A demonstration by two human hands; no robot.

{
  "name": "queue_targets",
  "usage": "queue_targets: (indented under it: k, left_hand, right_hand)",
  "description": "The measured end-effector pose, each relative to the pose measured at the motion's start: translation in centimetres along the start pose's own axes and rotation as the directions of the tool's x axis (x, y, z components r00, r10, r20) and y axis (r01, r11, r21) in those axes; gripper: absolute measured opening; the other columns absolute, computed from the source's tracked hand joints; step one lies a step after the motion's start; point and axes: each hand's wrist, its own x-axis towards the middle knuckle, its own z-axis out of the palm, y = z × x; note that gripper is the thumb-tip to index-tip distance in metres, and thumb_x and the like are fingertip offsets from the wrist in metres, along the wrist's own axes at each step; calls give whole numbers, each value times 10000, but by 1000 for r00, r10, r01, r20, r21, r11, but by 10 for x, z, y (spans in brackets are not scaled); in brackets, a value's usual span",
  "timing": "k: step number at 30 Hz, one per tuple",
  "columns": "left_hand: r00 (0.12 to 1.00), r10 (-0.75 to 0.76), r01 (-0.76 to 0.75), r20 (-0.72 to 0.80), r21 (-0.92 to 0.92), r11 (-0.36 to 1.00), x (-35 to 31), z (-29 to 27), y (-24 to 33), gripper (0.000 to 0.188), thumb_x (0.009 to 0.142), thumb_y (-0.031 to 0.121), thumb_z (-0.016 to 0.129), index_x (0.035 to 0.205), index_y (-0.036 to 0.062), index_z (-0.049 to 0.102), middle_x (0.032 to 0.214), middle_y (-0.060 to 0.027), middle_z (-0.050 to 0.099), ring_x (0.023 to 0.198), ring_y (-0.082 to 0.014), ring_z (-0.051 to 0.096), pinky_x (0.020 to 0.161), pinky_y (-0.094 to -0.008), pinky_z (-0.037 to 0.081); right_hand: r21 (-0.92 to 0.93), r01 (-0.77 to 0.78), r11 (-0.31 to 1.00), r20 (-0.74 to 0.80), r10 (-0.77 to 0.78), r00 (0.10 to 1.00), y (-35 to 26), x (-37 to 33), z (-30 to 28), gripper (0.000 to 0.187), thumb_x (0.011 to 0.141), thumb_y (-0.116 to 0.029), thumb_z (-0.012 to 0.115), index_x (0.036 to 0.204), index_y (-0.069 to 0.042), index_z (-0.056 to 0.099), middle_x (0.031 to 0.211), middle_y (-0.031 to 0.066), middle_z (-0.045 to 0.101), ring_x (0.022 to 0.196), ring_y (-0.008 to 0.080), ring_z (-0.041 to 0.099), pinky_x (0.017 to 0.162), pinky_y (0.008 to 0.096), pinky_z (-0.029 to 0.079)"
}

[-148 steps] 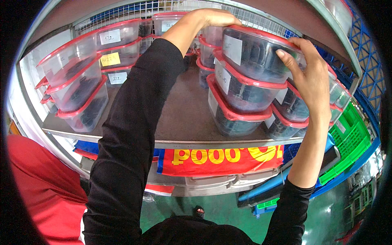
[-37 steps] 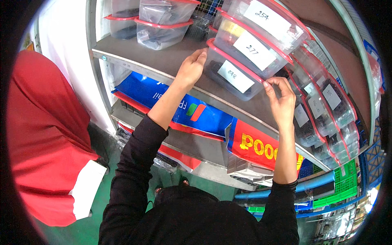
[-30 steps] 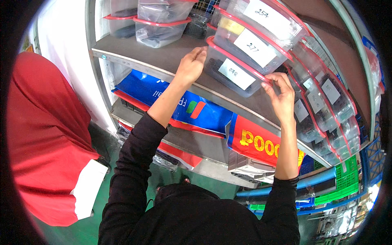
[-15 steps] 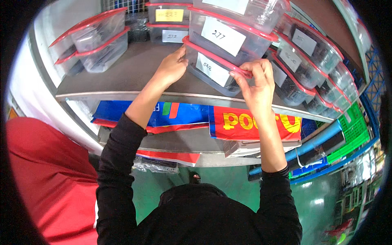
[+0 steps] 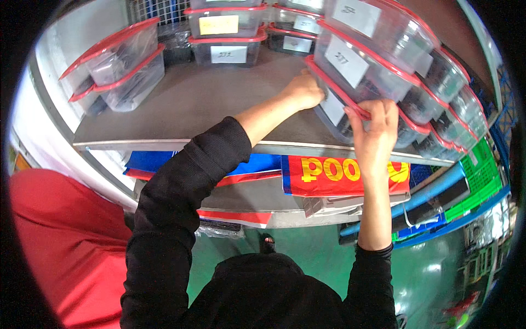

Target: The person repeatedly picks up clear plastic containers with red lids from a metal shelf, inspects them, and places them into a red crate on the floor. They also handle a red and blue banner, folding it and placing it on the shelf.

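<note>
Red banner (image 5: 323, 178) hangs below shelf (image 5: 219, 104) edge. Right hand (image 5: 377, 131) nearly closed, thumb and fingers pinching red rim (image 5: 334, 89) of bottom box (image 5: 333, 109), at shelf's right; left hand (image 5: 304, 92) half-curled at box's left end, cannot tell if gripping. Upper boxes (image 5: 378, 74) weigh on it; neighbouring stacks (image 5: 438, 104) crowd its right. Behind: labelled boxes (image 5: 227, 41), wire mesh (image 5: 156, 11).

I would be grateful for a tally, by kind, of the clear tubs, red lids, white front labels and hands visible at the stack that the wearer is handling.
Clear tubs: 3
Red lids: 3
White labels: 3, the lowest partly hidden
Hands: 2, the left hand and the right hand
Total: 11
</note>
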Motion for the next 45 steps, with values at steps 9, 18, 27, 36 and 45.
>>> queue_targets:
  k: [9,18,27,36,45]
  left_hand:
    - [994,70,-6,83,-604,797,7,-18,-37,578,702,58,545,1272,35,449,1136,-56,570,960,-159,528,753,-321,446]
    - [974,151,-223,-171,-570,791,36,8,-69,574,643,-3,520,1216,28,496,1136,-114,593,1031,-176,538,832,-280,424]
    - [952,109,-237,-285,-467,852,-74,-77,-103,631,680,-16,515,1303,53,443,1163,-78,541,1034,-188,509,871,-287,412]
    - [788,-100,-115,-608,-306,945,-163,-112,-151,568,752,83,602,1290,25,428,1217,-189,514,1146,-301,495,951,-373,404]
    - [525,-31,-150,-851,-129,980,-186,-144,-176,452,810,-68,428,1251,13,489,1231,-93,536,1119,-190,518,909,-297,416]
  right_hand:
    - [187,-5,982,92,-13,996,7,8,7,247,686,-49,756,800,-19,539,807,94,498,732,247,505,658,346,426]
    - [280,10,960,27,-19,999,-12,6,12,242,686,-52,760,804,-29,550,788,94,487,744,239,493,669,327,409]
    - [630,34,776,97,-123,988,-21,11,36,251,689,-65,772,810,-37,554,821,58,485,764,174,487,679,279,399]
    - [658,274,701,46,-400,915,-46,60,124,273,668,-180,781,772,-71,553,792,41,553,809,213,541,747,342,410]
    - [944,-232,236,290,-257,922,1,109,184,318,927,-344,527,976,-34,579,947,38,593,893,137,561,824,289,445]
